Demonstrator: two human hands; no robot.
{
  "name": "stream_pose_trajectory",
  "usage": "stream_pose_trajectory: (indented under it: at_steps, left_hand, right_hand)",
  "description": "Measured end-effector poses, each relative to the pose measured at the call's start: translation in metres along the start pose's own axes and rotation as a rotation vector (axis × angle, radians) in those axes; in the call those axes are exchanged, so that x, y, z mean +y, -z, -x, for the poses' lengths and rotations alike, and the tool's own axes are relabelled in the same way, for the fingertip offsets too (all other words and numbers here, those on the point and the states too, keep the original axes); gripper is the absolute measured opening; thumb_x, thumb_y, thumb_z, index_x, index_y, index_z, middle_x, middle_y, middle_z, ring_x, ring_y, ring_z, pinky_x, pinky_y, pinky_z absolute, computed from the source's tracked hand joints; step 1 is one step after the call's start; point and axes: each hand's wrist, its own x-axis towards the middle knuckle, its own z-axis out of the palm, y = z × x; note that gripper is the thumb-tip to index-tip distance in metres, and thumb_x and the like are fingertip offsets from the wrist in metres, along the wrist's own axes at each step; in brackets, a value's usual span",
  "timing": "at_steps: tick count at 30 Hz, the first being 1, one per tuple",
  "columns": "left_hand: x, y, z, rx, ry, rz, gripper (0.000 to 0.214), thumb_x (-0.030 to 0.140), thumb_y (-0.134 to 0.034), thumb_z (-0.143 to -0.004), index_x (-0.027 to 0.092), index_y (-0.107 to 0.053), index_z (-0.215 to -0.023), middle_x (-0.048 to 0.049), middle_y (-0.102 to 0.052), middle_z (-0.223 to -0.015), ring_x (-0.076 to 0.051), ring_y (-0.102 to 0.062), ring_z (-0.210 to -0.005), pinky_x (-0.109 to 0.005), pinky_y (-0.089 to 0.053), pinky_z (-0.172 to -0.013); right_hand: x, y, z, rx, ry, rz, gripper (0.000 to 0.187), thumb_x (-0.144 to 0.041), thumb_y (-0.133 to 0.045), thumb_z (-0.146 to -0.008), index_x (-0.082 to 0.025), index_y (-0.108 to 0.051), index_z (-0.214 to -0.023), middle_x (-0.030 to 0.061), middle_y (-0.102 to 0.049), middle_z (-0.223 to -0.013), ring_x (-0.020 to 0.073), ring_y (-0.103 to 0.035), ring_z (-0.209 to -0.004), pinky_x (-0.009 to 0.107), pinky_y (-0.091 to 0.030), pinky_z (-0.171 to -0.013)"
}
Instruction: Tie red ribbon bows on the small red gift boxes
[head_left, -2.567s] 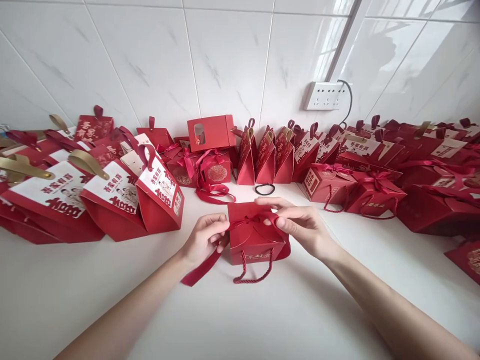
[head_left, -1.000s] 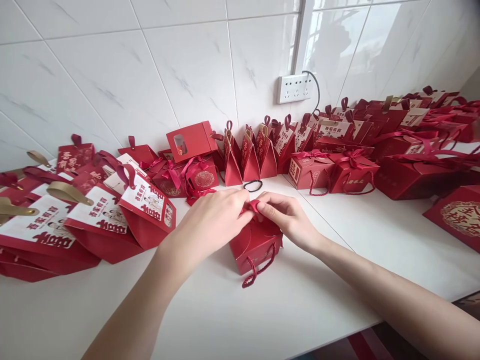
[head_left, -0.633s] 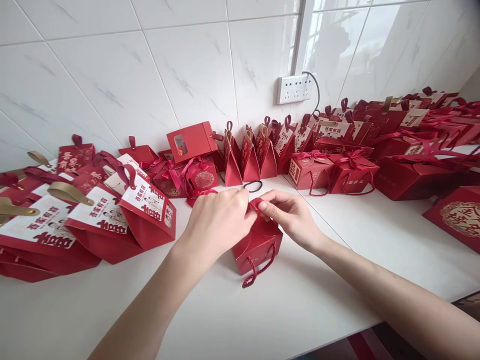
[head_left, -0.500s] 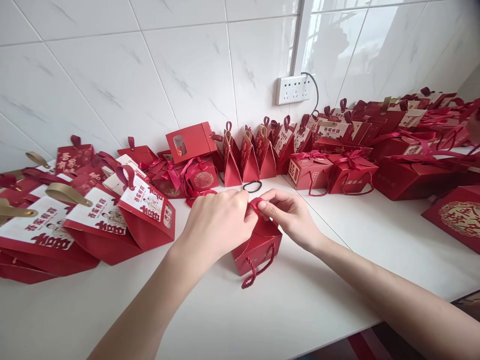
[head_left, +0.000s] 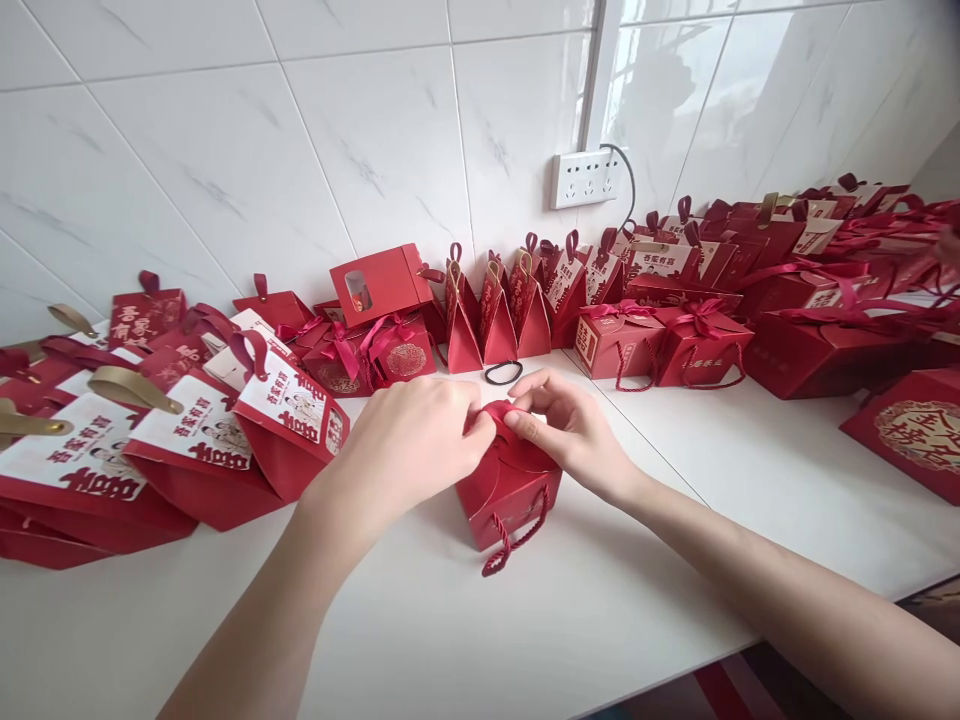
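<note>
Red gift box (head_left: 504, 503) is set upright on the table (head_left: 420, 640), centrally in front of the person, between the two hands and turned slightly at an angle. Its top flaps have been folded in, and the twisted cord handle (head_left: 501, 556) is left hanging down the near face, with its lower end touching the tabletop. A red ribbon (head_left: 496, 409) is gathered at the top of the box. By the right hand (head_left: 564, 430) it is pinched, with the thumb laid against it; the left hand (head_left: 424, 435) is curled at the ribbon's other side, but its fingertips are hidden behind its own back, so what is gripped there cannot be told.

Closing of the flaps can be judged as done, while the ribbon seems only partly worked: no finished bow can be made out (the knot, if any, is covered by the hands). By contrast, full bows are shown on the two neighbouring boxes (head_left: 701, 345) to the right. Shaping and tightening of the ribbon would therefore appear to be left. Just behind the box, a black ring (head_left: 503, 373) is laid flat.
</note>
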Motion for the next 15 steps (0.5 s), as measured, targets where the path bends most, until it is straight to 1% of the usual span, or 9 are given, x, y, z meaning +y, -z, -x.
stream_pose_trajectory:
  at_steps: [2, 4, 5, 6, 8, 10, 12, 15]
  left_hand:
    - [-0.0012, 0.0024, 0.0014, -0.023, 0.004, 0.018, 0.025, 0.031, -0.042, -0.082, 0.022, -0.049, -0.059, 0.0025, -0.050, -0.048, -0.013, -0.043, -0.038, -0.026, -0.024, -0.042]
    - [-0.0021, 0.0043, 0.0025, -0.038, 0.001, 0.056, 0.018, 0.029, -0.043, -0.080, 0.024, -0.054, -0.067, 0.0028, -0.055, -0.053, -0.014, -0.048, -0.042, -0.026, -0.028, -0.043]
    - [-0.0026, 0.0048, 0.0028, -0.038, -0.005, 0.078, 0.014, 0.028, -0.044, -0.080, 0.025, -0.057, -0.076, 0.0029, -0.059, -0.059, -0.015, -0.052, -0.046, -0.025, -0.031, -0.044]
    - [-0.0031, 0.0047, 0.0028, -0.031, -0.009, 0.097, 0.016, 0.026, -0.045, -0.079, 0.026, -0.058, -0.088, 0.0027, -0.063, -0.066, -0.016, -0.056, -0.050, -0.026, -0.033, -0.047]
    - [-0.0042, 0.0032, 0.0023, -0.025, -0.021, 0.121, 0.034, 0.024, -0.045, -0.080, 0.029, -0.054, -0.112, 0.0015, -0.068, -0.080, -0.018, -0.062, -0.060, -0.026, -0.037, -0.051]
    - [-0.0051, 0.0009, 0.0011, -0.037, -0.028, 0.132, 0.043, 0.024, -0.044, -0.082, 0.032, -0.049, -0.124, 0.0007, -0.069, -0.087, -0.019, -0.065, -0.067, -0.026, -0.038, -0.053]
    - [-0.0053, -0.0006, -0.0003, -0.065, -0.027, 0.157, 0.042, 0.025, -0.043, -0.085, 0.035, -0.050, -0.125, 0.0017, -0.069, -0.084, -0.019, -0.066, -0.071, -0.025, -0.037, -0.052]
    - [-0.0047, 0.0001, -0.0019, -0.081, -0.027, 0.217, 0.033, 0.028, -0.042, -0.087, 0.035, -0.058, -0.114, 0.0034, -0.068, -0.079, -0.018, -0.065, -0.072, -0.023, -0.037, -0.051]
  right_hand:
    - [0.0016, -0.0007, -0.0005, 0.005, 0.012, -0.003, 0.026, -0.037, -0.067, -0.083, -0.021, -0.048, -0.092, -0.0037, -0.058, -0.070, 0.0101, -0.051, -0.061, 0.023, -0.039, -0.055]
    - [0.0014, -0.0011, -0.0011, 0.006, 0.034, 0.054, 0.021, -0.036, -0.064, -0.085, -0.020, -0.050, -0.087, -0.0023, -0.058, -0.071, 0.0103, -0.052, -0.064, 0.023, -0.040, -0.057]
    - [0.0009, -0.0011, -0.0015, 0.010, 0.046, 0.095, 0.019, -0.035, -0.062, -0.086, -0.019, -0.052, -0.083, -0.0013, -0.058, -0.072, 0.0105, -0.053, -0.065, 0.023, -0.041, -0.058]
    - [0.0002, -0.0008, -0.0017, 0.014, 0.052, 0.131, 0.020, -0.035, -0.061, -0.086, -0.018, -0.054, -0.080, -0.0005, -0.059, -0.073, 0.0107, -0.054, -0.066, 0.024, -0.042, -0.060]
    - [-0.0012, 0.0001, -0.0020, 0.022, 0.043, 0.169, 0.020, -0.036, -0.060, -0.086, -0.018, -0.057, -0.078, 0.0008, -0.061, -0.075, 0.0114, -0.055, -0.067, 0.025, -0.043, -0.062]
    - [-0.0023, 0.0012, -0.0018, 0.034, 0.019, 0.175, 0.019, -0.036, -0.060, -0.086, -0.017, -0.060, -0.081, 0.0022, -0.064, -0.079, 0.0126, -0.057, -0.070, 0.026, -0.044, -0.066]
    - [-0.0030, 0.0017, -0.0014, 0.032, -0.003, 0.174, 0.018, -0.034, -0.059, -0.086, -0.017, -0.062, -0.083, 0.0037, -0.066, -0.085, 0.0138, -0.059, -0.076, 0.027, -0.045, -0.070]
    - [-0.0033, 0.0009, -0.0009, 0.001, -0.023, 0.170, 0.018, -0.034, -0.057, -0.087, -0.016, -0.063, -0.086, 0.0049, -0.066, -0.088, 0.0151, -0.059, -0.080, 0.028, -0.045, -0.072]
